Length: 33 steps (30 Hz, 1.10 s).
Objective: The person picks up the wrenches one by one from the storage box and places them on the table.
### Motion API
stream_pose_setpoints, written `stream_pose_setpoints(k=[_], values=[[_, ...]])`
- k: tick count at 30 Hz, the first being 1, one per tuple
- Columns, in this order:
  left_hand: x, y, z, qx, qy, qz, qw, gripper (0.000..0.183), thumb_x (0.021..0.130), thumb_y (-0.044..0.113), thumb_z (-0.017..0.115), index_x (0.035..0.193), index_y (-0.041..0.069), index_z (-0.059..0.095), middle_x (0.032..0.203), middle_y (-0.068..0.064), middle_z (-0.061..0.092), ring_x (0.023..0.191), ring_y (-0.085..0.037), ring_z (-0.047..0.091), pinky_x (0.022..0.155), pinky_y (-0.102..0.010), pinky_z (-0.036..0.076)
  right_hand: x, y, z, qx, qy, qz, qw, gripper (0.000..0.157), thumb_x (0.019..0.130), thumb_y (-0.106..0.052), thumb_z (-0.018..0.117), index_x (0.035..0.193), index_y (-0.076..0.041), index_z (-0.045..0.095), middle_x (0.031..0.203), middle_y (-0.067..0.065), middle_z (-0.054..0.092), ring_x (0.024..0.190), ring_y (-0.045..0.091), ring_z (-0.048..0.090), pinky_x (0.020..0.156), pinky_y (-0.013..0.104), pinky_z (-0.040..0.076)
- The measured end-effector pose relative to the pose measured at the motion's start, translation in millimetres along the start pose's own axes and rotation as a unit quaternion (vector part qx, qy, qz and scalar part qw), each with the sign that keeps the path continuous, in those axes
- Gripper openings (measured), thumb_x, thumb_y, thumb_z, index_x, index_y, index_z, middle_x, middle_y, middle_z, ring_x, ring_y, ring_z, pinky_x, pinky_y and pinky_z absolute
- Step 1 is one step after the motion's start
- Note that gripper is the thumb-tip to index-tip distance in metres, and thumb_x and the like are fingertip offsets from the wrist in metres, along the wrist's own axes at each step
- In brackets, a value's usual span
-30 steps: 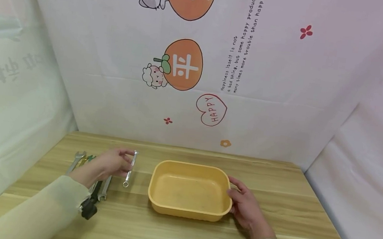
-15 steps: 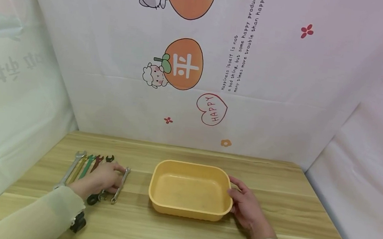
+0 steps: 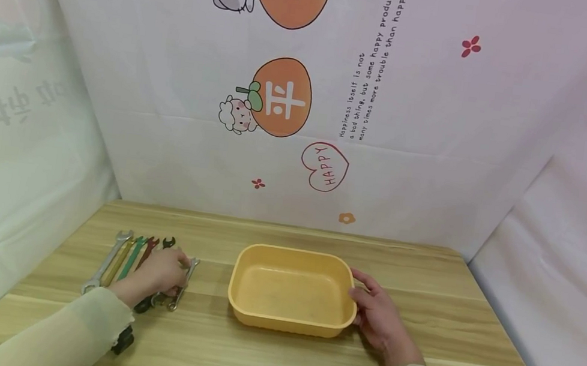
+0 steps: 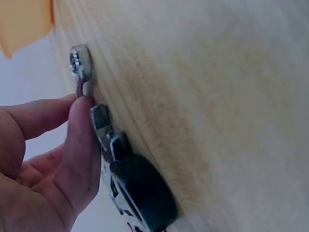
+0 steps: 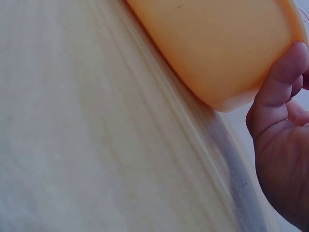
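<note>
My left hand (image 3: 161, 270) is low over the right end of a row of wrenches. Its thumb and finger pinch a small silver combination wrench (image 4: 83, 63), whose ring end shows beyond the fingertips in the left wrist view. That wrench lies at or very near the tabletop. Beside it are another silver wrench (image 4: 100, 123), partly covered by the hand, and a black-ended one (image 4: 142, 193). Farther left lie a red wrench (image 3: 146, 252), a green (image 3: 131, 258), a gold (image 3: 117, 262) and a large silver wrench (image 3: 108, 263). My right hand (image 3: 378, 316) grips the right side of a yellow plastic bin (image 3: 288, 325).
A wood-grain table (image 3: 273, 362) carries everything. Behind it hangs a white printed cloth (image 3: 408, 178), with more white cloth at both sides. The bin stands at the middle, with bare wood between it and the wrenches.
My left hand has come down and left with the small silver wrench, from above the table to the row's right end. The right hand and bin have stayed put.
</note>
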<state>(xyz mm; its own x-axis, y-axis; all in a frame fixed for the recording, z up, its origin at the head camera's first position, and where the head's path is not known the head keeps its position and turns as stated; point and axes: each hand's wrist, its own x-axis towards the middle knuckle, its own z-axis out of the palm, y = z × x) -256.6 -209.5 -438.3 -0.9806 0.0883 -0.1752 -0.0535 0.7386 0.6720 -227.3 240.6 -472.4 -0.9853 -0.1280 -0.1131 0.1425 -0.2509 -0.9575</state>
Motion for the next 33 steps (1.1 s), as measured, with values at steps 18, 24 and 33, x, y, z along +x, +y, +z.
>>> stream_pose_setpoints(k=[18, 24, 33], values=[[-14.8, -12.5, -8.2, -0.202, -0.063, -0.037, 0.9768, 0.015, 0.09, 0.002, 0.059, 0.096, -0.011, 0.064, 0.085, -0.017, 0.066, 0.073, -0.024, 0.067, 0.068, -0.035, 0.059, -2, 2, 2.6, 0.006, 0.002, 0.005, 1.0, 0.052, 0.102, -0.002, 0.05, 0.151, -0.008, 0.038, 0.099, 0.018, 0.064, 0.062, 0.017, 0.062, 0.052, 0.028, 0.054], [-18.1, -12.8, -12.5, -0.195, -0.061, -0.02, 0.9787, 0.018, 0.091, 0.003, 0.057, 0.098, -0.011, 0.065, 0.09, -0.018, 0.065, 0.078, -0.026, 0.066, 0.071, -0.037, 0.059, -3, 1, 1.7, 0.003, -0.006, 0.005, 1.0, 0.051, 0.103, -0.002, 0.048, 0.152, -0.008, 0.036, 0.097, 0.018, 0.062, 0.061, 0.016, 0.06, 0.051, 0.027, 0.053], [-23.3, -13.1, -19.9, -0.196, -0.073, -0.011, 0.9778, 0.026, 0.096, 0.008, 0.054, 0.109, -0.014, 0.061, 0.1, -0.021, 0.064, 0.088, -0.029, 0.065, 0.078, -0.04, 0.058, 0, 2, 2.0, 0.009, -0.011, 0.01, 1.0, 0.052, 0.102, -0.005, 0.051, 0.152, -0.009, 0.037, 0.095, 0.016, 0.062, 0.06, 0.016, 0.06, 0.051, 0.026, 0.052]])
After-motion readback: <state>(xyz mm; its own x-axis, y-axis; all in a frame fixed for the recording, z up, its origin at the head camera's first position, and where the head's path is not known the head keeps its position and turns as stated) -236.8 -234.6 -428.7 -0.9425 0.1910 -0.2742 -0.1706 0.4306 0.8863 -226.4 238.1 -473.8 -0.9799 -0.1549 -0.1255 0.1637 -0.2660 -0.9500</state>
